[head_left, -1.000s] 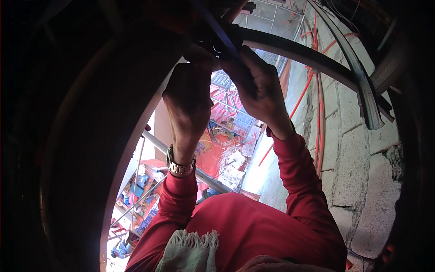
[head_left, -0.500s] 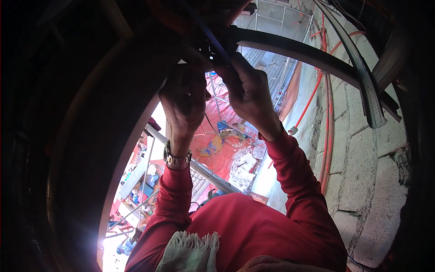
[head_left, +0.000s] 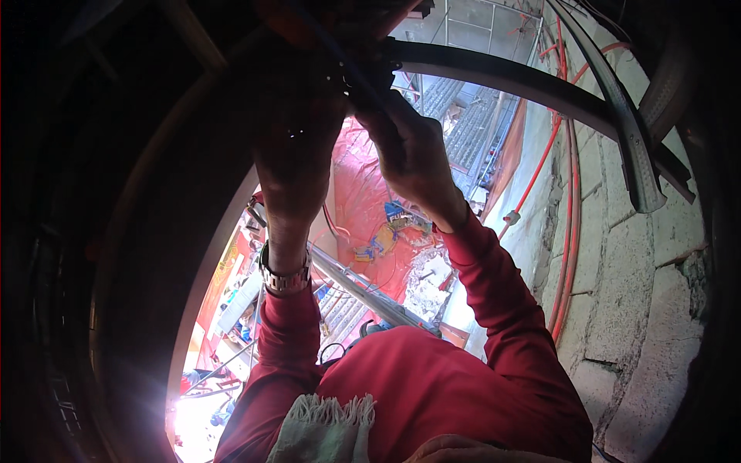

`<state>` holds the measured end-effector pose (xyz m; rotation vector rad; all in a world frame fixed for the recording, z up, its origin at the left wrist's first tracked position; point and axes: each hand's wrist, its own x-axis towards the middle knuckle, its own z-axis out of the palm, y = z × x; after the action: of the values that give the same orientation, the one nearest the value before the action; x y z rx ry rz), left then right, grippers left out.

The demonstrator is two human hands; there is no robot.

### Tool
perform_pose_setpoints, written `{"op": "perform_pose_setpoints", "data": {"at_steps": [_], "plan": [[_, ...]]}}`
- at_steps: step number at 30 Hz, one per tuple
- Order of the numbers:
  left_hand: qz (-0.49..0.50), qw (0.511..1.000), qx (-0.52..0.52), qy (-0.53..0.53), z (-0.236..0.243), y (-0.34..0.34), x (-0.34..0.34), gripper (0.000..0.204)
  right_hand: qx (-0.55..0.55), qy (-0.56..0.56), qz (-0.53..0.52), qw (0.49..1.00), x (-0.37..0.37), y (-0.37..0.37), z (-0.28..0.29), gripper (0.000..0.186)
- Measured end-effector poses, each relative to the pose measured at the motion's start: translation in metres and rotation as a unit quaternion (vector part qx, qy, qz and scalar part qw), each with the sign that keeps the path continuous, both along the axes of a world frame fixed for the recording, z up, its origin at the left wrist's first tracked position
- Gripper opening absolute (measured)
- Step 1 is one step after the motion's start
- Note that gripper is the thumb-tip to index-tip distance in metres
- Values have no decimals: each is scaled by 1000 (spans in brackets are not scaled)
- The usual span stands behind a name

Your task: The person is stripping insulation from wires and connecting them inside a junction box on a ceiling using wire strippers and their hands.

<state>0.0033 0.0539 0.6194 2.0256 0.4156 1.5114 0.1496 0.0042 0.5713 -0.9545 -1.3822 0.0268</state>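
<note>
Both of my arms, in red sleeves, reach up into deep shadow. My left hand [head_left: 297, 162] is raised beside the dark overhead framework, and its fingers vanish in the dark. A metal-band watch [head_left: 284, 278] circles that wrist. My right hand [head_left: 415, 154] is close by on the right, fingers bent and closed at a dark part I cannot make out. Just above it begins a dark curved bar [head_left: 502, 73] that runs off to the right. A faint blue strip [head_left: 340, 50] crosses the shadow above my hands.
Perforated metal channel [head_left: 629, 139] hangs at the upper right. Red conduits [head_left: 571, 231] run along the rough block wall [head_left: 633, 293]. Far below lie red sheeting [head_left: 359, 177], rubble [head_left: 427, 285] and a blue-and-yellow bag [head_left: 401, 212]. A scaffold tube [head_left: 363, 289] crosses beneath me.
My left hand has shifted left and upward, deeper into shadow. My right hand has moved slightly left. The blue strip looks dimmer, and the view has shifted a little.
</note>
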Motion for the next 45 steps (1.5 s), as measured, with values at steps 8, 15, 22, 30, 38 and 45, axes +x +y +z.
{"op": "perform_pose_setpoints", "data": {"at_steps": [8,15,22,30,38,45], "plan": [[247,872,420,54,-18,30,7,32,11,-42,-41,998,5,-3,6,29],[214,946,240,-40,-24,4,14,14,-2,-43,-29,999,7,-5,0,33],[92,994,-56,-22,-11,-19,10,19,12,-42,30,999,18,1,-4,36],[39,991,-124,-28,-23,-16,17,26,3,-56,8,998,14,-2,-3,32],[217,965,72,127,-45,-5,23,31,54,-113,-61,990,12,8,-11,44],[69,992,-68,84,-15,-20,7,27,27,-127,-66,989,11,-8,2,51]]}}
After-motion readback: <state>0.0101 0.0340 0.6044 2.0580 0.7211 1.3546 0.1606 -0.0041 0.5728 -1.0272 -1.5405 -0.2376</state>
